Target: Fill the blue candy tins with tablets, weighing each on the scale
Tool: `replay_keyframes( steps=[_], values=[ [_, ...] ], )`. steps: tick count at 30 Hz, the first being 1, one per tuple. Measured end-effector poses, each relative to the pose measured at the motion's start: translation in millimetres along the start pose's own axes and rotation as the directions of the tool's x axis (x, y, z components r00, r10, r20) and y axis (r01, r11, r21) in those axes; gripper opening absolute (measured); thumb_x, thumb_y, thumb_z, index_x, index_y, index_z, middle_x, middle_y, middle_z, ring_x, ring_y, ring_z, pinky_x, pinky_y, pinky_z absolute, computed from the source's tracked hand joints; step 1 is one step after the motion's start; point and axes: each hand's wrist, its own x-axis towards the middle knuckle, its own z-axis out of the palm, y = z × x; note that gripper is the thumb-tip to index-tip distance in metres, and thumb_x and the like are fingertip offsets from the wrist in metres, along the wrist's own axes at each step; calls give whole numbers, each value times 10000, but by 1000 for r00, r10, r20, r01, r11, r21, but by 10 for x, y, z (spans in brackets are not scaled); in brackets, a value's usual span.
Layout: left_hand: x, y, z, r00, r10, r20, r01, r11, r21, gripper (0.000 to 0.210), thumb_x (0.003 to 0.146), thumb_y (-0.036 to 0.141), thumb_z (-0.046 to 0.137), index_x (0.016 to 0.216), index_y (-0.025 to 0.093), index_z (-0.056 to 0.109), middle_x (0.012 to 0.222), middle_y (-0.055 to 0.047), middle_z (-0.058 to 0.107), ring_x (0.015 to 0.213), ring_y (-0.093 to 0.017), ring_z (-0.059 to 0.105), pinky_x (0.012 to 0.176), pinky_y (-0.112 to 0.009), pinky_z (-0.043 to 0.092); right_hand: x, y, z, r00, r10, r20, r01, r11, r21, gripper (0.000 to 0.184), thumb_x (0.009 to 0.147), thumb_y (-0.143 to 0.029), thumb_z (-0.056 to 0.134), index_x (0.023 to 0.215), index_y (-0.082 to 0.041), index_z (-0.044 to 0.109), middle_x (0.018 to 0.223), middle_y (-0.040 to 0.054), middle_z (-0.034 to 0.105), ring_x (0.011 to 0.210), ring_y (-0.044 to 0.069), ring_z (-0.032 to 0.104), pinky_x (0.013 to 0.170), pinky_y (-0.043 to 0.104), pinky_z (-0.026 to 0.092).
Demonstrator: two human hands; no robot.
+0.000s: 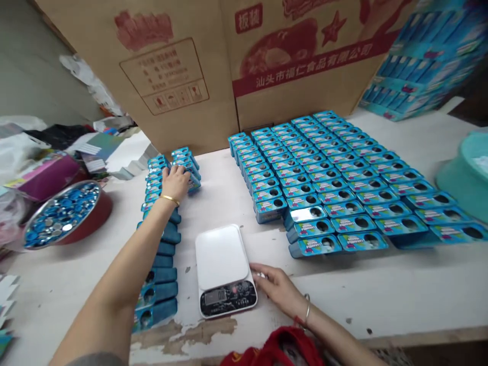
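My left hand (176, 181) reaches to the far end of the left group of small blue containers, its fingers curled over the top of one blue container (193, 184). A row of similar blue containers (164, 254) runs under and beside my left forearm, the nearer ones tipped over. At the right edge of a white kitchen scale (221, 256), my right hand (280, 290) rests low with fingers bent. Something small and whitish shows between its thumb and fingers, too small to name. Nothing lies on the scale's plate.
A large block of blue containers with round holes (324, 175) stands to the right. Cardboard boxes (175, 76) wall off the back. At left is a red bowl (91, 213) of small blue and silver pieces; at right, a turquoise tub (463, 178) and stacked blue packs (423, 66).
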Motion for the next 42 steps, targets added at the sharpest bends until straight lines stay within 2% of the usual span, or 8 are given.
replay_keyframes(
  steps=[3,7,15,18,22,28,33,42],
  values=[
    [-408,230,-386,990,134,33,-136,988,71,194,860,260,447,868,146,603,1032,-130,545,935,-271,529,858,-447,350,-82,36,-83,991,113,-74,-108,991,75,372,650,-422,714,894,-143,688,496,-45,525,443,98,441,461,237,389],
    [-1091,698,-779,933,331,143,-331,943,-20,211,875,300,464,794,153,590,897,-84,555,728,-188,544,645,-319,399,-279,35,-182,972,229,-57,-212,953,217,318,663,-405,714,842,-148,661,674,13,600,528,85,518,450,200,386],
    [-1624,1094,-716,889,414,195,-406,910,-83,174,878,301,499,863,153,589,947,-88,584,805,-199,564,682,-318,433,-609,-43,-207,920,388,62,-371,805,464,96,724,-136,665,819,-146,660,789,64,679,737,113,648,658,167,520],
    [-1710,969,-792,934,355,44,-341,921,-189,255,862,386,530,974,159,563,1068,-94,572,931,-215,557,782,-338,446,-695,1,-262,912,399,97,-401,811,426,140,725,-106,649,859,-149,651,836,87,700,826,136,657,733,189,526],
    [-2012,751,-894,992,75,-104,-110,916,-387,236,880,373,506,979,163,547,948,-58,602,883,-174,571,781,-302,455,-785,106,-350,909,402,108,-413,841,350,146,722,-185,693,858,-156,651,809,57,676,704,107,631,621,172,513],
    [-2576,567,-737,972,-223,-73,144,813,-565,182,857,347,542,891,172,579,838,-23,620,759,-131,572,708,-262,454,-837,82,-319,914,383,131,-402,897,182,223,681,-271,741,837,-141,649,747,30,629,558,62,504,476,167,394],
    [-2781,549,-563,965,-262,-5,203,760,-617,190,862,354,527,892,176,586,831,-22,626,752,-130,576,703,-264,459,-758,-135,-237,921,363,140,-362,932,-29,335,683,-358,727,920,-136,643,663,20,622,547,75,485,520,204,383],
    [-2711,641,-453,981,-192,-30,129,756,-642,169,883,329,509,947,181,560,903,-29,614,774,-125,570,676,-253,453,-428,-735,36,983,92,156,-40,950,-310,377,701,-400,671,951,-122,619,590,-7,583,517,90,449,517,252,352]
  ],
)
